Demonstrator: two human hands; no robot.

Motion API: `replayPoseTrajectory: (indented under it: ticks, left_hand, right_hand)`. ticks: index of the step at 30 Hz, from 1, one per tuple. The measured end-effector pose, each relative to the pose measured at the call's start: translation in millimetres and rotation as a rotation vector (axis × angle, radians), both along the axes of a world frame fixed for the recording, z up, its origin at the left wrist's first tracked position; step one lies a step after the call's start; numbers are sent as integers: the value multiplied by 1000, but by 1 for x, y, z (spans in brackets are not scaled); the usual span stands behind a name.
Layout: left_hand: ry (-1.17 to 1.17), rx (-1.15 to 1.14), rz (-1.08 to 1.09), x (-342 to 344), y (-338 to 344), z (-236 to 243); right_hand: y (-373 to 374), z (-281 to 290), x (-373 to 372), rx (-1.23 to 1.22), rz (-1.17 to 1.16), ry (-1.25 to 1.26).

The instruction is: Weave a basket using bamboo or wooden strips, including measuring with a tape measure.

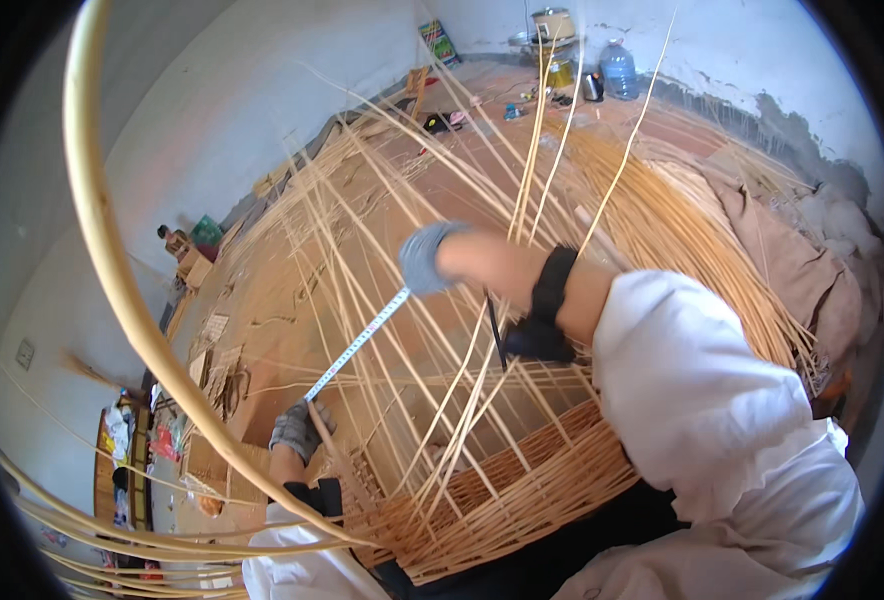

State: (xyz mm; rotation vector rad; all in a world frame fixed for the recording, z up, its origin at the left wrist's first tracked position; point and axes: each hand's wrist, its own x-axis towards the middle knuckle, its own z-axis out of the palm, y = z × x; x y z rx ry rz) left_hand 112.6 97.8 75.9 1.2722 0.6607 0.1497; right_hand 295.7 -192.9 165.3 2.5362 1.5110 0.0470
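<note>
A half-woven wicker basket lies across my lap, with long pale stakes rising from its weave. A white tape measure runs stretched at a slant between my hands, in front of several stakes. My left hand, in a grey glove, is closed on the tape's lower end, close to a thick rod at the basket's left side. Up among the stakes, my right hand, gloved too and blurred, is closed at the tape's upper end. Its fingers hide whatever tape case is there.
A thick curved rod arches up on the left, close to me. Bundled willow rods cover the floor at right beside a brown cloth. By the far wall stand a water jug and a kettle. A shelf is at left.
</note>
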Motion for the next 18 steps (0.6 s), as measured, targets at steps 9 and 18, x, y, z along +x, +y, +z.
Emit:
replayPoseTrajectory:
  ticks: [9, 18]
  left_hand:
    - [-17, -151, 64, -6, 31, -15]
    - [-62, -14, 147, -4, 28, -20]
  right_hand:
    - [-120, -15, 50, -380, -156, 322]
    - [-289, -26, 88, 420, -400, 697]
